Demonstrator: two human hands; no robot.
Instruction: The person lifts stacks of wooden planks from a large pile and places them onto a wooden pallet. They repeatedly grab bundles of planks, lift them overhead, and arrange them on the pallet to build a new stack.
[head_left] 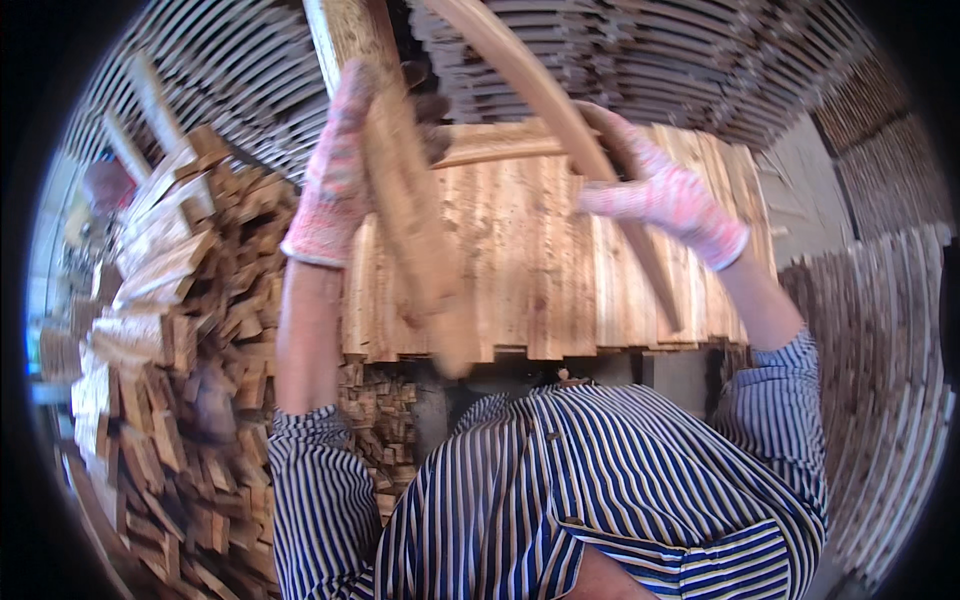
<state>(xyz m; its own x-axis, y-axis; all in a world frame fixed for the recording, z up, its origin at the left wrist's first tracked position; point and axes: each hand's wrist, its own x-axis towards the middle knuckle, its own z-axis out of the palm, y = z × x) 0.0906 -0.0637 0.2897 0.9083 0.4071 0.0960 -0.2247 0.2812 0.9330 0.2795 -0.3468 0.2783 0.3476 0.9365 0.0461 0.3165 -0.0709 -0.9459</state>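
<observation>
My left hand (335, 175), in a pink-and-white knit glove with a dark palm, is closed round a long wooden board (405, 190). Motion smears the board's lower end; a second piece may lie against it near the top. To the right, my right hand (675, 195) wears a matching glove, its thumb and fingers wrapped round another wooden strip (540, 75) that slants from the top edge down to the right. Both pieces are raised over a layer of boards (520, 260) laid side by side. A crosswise strip (495, 150) lies at that layer's far side.
A heap of short wood offcuts (220, 400) rises at my left, with more pieces (385, 420) by the near edge of the layer. Stacked slats (640, 60) stand across the far side. Another tall stack (880, 390) is at my right, beside a strip of grey floor (810, 190).
</observation>
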